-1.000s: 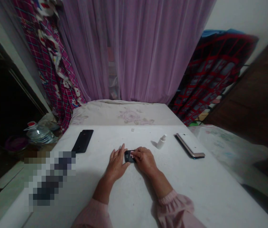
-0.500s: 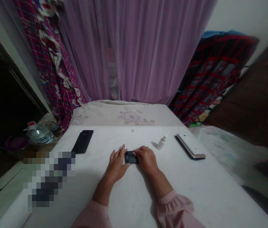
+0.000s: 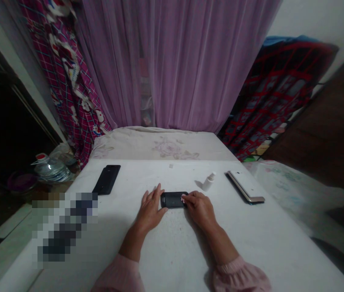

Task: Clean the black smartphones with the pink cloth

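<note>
A black smartphone (image 3: 173, 200) lies flat on the white table, its dark screen facing up. My left hand (image 3: 150, 209) braces its left end, the thumb at the near corner and the forefinger at the far one, with the other fingers spread. Between the bunched fingertips of my right hand (image 3: 200, 209) is a small pink-and-white wad of cloth or tissue (image 3: 183, 198), pressed on the right part of the screen. Beyond my right hand stands a small white spray bottle (image 3: 208, 182).
Black phones (image 3: 107, 179) lie stacked at the left of the table. Another stack with a white phone (image 3: 245, 186) on top lies at the right. A tiny pale square (image 3: 171, 166) rests near the back. A large water bottle (image 3: 51, 168) stands off the left side.
My right hand has slid to the right along the phone with the pink wad, uncovering more of the screen. My left hand stays at the phone's left end.
</note>
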The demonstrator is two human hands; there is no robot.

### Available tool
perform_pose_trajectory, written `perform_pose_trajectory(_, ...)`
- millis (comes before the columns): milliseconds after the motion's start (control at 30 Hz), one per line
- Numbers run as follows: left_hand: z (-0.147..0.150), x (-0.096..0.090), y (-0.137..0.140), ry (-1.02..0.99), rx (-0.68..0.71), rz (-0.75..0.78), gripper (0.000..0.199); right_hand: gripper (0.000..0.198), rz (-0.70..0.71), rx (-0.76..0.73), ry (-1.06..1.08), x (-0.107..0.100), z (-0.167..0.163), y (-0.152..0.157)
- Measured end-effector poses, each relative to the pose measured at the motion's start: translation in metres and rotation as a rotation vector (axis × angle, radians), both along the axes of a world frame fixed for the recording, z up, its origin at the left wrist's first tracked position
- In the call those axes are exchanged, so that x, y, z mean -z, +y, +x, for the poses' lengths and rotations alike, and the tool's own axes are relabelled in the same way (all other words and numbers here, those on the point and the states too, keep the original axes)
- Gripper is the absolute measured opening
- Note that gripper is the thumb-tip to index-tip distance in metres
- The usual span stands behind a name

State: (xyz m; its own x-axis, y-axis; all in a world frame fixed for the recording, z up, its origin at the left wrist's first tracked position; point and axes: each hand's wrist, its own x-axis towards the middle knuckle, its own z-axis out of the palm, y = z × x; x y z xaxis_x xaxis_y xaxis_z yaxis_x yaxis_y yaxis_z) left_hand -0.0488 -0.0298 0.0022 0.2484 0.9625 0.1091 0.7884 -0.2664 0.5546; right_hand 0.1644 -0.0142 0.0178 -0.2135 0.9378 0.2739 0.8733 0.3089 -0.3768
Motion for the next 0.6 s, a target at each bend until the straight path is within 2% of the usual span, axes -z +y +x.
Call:
perform_pose_trajectory(133,0.001,-0.004,0.000,0.004,0.000,-0.021,0.088,0.020,-0.005,0.087,-0.027,-0.001,-0.009,0.015)
perform_pose_trajectory(267,0.001,-0.005,0.000,0.009,-0.003,-0.026,0.087,0.021,0.008,0.005,-0.042,-0.002,-0.036,0.017)
perform_pose_trajectory(400,0.000,-0.001,0.001,0.007,0.002,-0.007,0.087,0.021,0.042,-0.113,-0.034,0.000,-0.052,0.005)
perform_pose_trajectory(533,-0.001,0.002,0.000,0.002,0.006,0.012,0.088,0.022,0.050,-0.187,-0.033,-0.002,-0.040,-0.007)
perform_pose_trajectory(600,-0.001,0.002,0.000,-0.003,0.006,0.020,0.088,0.022,0.040,-0.178,-0.036,-0.003,-0.026,-0.010)
